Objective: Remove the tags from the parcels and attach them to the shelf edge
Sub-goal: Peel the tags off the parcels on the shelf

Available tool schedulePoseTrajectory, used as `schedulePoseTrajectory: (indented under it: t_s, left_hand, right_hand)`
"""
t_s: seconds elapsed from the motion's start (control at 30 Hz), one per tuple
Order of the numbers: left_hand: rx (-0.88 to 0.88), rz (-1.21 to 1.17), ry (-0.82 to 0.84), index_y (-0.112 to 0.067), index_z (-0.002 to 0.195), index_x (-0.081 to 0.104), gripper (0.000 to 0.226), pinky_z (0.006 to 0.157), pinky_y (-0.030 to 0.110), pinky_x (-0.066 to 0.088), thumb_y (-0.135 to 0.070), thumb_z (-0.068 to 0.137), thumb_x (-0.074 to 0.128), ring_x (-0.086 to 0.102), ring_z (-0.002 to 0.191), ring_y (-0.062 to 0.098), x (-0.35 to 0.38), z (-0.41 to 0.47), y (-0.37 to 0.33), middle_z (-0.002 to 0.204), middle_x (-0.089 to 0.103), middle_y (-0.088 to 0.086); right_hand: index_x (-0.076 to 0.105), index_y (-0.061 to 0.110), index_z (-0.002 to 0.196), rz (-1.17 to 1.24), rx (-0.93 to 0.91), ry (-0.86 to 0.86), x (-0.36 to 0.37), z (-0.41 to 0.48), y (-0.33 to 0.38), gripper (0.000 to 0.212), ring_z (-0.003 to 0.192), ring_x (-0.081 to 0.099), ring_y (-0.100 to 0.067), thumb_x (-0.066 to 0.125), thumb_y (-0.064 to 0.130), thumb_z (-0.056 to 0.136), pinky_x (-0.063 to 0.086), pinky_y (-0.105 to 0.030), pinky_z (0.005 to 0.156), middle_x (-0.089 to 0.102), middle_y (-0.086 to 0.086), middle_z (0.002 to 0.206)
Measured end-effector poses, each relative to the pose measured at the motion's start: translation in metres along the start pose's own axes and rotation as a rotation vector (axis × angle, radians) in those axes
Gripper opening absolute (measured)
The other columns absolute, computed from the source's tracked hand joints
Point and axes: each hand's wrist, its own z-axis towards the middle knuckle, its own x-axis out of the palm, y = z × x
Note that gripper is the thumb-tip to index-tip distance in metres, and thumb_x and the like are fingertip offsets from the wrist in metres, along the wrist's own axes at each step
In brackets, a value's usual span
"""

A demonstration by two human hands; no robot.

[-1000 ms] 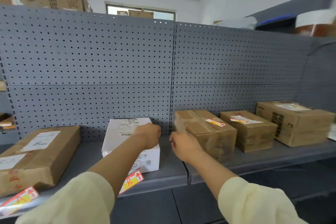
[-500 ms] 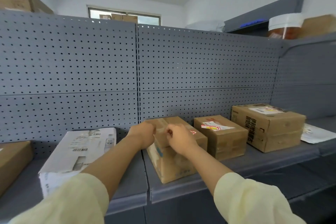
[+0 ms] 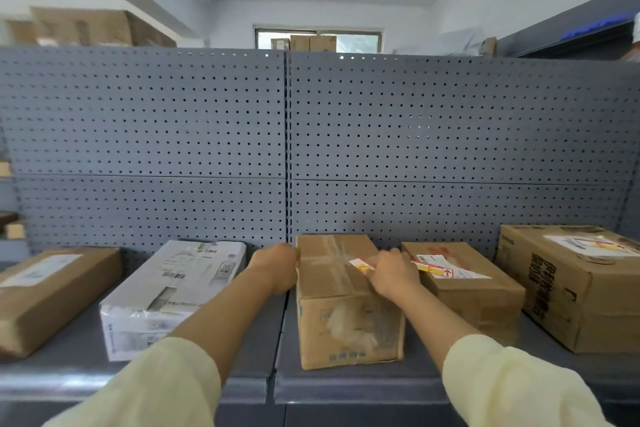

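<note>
A taped brown parcel stands in the middle of the grey shelf. My left hand presses against its upper left edge. My right hand lies on its top right part, fingers pinched on a red, yellow and white tag that sticks out to the left of the fingers. To the right stands a second brown parcel with its own tag on top. A larger brown parcel at the far right carries a label with a tag. The shelf's front edge runs below.
A white parcel and a flat brown parcel lie left of my arms. A grey pegboard wall backs the shelf. Cartons stand on top of it at the far left, and a window shows behind.
My view has shifted right, centring the taped parcel. My right hand moved from its front to its top and pinched the tag; my left hand left the white parcel for its left edge.
</note>
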Motion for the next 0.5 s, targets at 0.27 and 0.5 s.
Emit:
schedulePoseTrajectory:
  t_s: [0.27,0.5]
  left_hand:
    - [-0.008,-0.036,0.018,-0.020,0.122,0.060,0.036,0.083,0.036,0.051,-0.011,0.092,0.043,0.061,0.108,0.029,-0.007,0.018,-0.011,0.127,0.058,0.007]
    - [0.011,-0.040,0.034,-0.020,0.124,0.058,0.039,0.085,0.034,0.050,-0.007,0.092,0.041,0.060,0.110,0.028,-0.002,0.019,-0.020,0.131,0.057,0.007]
  right_hand:
    - [0.059,0.011,0.120,0.085,0.082,0.107,-0.003,0.014,0.004,0.041,0.116,0.048,-0.032,0.058,0.036,0.089,0.044,-0.042,0.094,0.054,-0.013,0.126]
    - [0.058,0.009,0.105,0.233,0.258,0.236,-0.011,0.026,0.008,0.046,0.100,0.058,-0.029,0.076,0.032,0.068,0.052,-0.034,0.082,0.061,-0.008,0.105]
